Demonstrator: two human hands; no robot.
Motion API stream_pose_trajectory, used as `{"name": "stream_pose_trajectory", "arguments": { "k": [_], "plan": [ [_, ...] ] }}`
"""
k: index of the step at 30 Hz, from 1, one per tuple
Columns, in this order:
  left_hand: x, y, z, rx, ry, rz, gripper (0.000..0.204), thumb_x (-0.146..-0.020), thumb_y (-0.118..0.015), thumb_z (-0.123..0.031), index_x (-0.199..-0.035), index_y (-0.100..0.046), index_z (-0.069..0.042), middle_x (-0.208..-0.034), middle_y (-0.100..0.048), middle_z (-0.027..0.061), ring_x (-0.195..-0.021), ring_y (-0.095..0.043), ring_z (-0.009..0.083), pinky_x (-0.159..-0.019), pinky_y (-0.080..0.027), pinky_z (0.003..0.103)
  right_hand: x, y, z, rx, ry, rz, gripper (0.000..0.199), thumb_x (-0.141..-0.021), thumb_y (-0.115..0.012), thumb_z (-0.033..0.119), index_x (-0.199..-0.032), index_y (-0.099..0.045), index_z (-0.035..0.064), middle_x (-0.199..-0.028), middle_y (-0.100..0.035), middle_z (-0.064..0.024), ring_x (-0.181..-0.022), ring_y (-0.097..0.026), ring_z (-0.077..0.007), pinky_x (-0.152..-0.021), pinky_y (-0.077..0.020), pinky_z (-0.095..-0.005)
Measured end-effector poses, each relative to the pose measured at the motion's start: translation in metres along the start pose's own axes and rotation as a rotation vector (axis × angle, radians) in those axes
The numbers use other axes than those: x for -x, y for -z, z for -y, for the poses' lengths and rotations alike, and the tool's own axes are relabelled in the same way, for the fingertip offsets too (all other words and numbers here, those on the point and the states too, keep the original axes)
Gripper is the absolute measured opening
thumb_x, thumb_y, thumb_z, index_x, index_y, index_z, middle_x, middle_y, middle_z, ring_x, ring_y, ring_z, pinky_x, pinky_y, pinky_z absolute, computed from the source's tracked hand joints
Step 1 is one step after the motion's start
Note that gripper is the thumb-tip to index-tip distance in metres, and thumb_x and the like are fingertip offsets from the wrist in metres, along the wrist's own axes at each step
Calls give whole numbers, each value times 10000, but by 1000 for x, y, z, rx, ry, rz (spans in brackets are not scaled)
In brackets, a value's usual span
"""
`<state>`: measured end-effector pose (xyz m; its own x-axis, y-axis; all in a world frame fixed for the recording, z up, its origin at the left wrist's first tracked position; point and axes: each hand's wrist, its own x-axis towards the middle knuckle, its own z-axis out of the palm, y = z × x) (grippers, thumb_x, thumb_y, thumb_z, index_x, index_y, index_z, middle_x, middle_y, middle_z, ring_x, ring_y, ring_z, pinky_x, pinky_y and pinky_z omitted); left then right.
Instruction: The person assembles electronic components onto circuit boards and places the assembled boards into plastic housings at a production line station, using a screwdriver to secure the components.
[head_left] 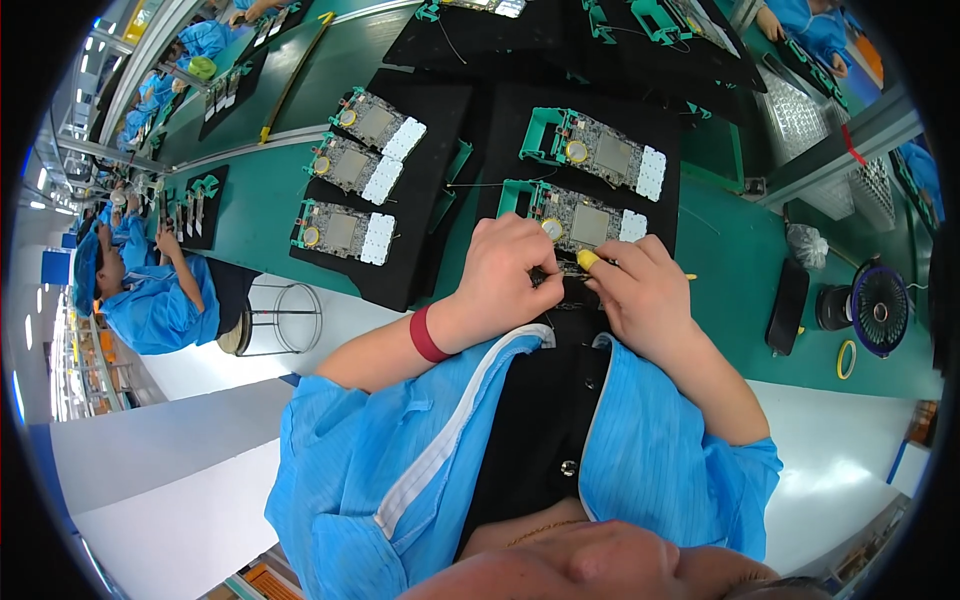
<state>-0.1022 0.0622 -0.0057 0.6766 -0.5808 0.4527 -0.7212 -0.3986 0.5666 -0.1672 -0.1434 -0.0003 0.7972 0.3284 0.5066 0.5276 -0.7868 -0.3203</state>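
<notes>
At the near edge of the long green workbench [760, 330], the person in the blue smock has both hands drawn together over a circuit board [585, 225] that sits in a green holder on a black mat [500, 130]. The left hand [505, 275] is curled into a loose fist, its fingers bent inward and pinching something small and dark at the board's near edge; what exactly it is I cannot tell. A red wristband [428, 336] circles that wrist. The right hand [640, 290] is just beside it, almost touching, fingers curled too, with a yellow fingertip cover [588, 259] pressed against the board's lower edge. A second board of the same kind [600, 152] lies just beyond on the same mat, with a white keypad strip at its right end. To the left, on another black mat [400, 260], three more boards [350, 165] lie in a slanted row, well apart from the hands. Off to the right on the bench stand a small black fan [878, 308], a ring of yellow tape [846, 359] just beside it, and a flat black case [787, 305]. Further down the line, a co-worker in blue [150, 295] sits bent over their own station.
</notes>
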Motion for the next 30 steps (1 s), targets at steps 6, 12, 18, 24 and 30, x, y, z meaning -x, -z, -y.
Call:
{"name": "stream_pose_trajectory", "arguments": {
  "k": [6, 12, 18, 24, 30],
  "plan": [
    [-1, 1, -1, -3, -2, 1, 176, -595, -716, -34, -634, -559, -103, -745, -575, 39, -758, -559, 238, -668, -367, 355, -4, -10, 1, -55, 5, -60, 196, -718, -757, 89, -898, -681, 75, -917, -635, -44, -795, -567, -246, -684, -500, -345],
    [3, -1, 3, 33, -13, 34, 192, -600, -716, -22, -631, -541, -96, -701, -560, 45, -713, -558, 250, -644, -373, 363, -10, -11, 9, -117, -177, 8, 133, -715, -764, 57, -817, -678, 63, -756, -607, -62, -745, -560, -272, -642, -469, -376],
    [3, 7, 4, 108, -3, 86, 145, -670, -728, -6, -723, -609, -72, -748, -600, 65, -754, -591, 265, -709, -451, 365, -14, -10, 5, -121, -175, 69, 103, -732, -742, 54, -806, -677, 85, -736, -581, -59, -741, -560, -276, -642, -465, -384],
    [1, 19, 10, 76, -21, -9, 144, -729, -750, -6, -835, -660, -42, -888, -664, 101, -858, -629, 281, -758, -510, 372, 1, -14, -14, -84, -215, -36, 136, -778, -724, 81, -913, -718, 94, -881, -678, -34, -810, -605, -262, -728, -506, -362],
    [6, 14, 20, 186, -8, 2, 145, -725, -756, 5, -827, -665, -42, -834, -655, 87, -829, -620, 260, -722, -510, 357, -6, -13, -1, -134, -165, -3, 131, -775, -739, 91, -896, -704, 58, -919, -666, -80, -819, -610, -279, -722, -509, -380]
  ]
}}
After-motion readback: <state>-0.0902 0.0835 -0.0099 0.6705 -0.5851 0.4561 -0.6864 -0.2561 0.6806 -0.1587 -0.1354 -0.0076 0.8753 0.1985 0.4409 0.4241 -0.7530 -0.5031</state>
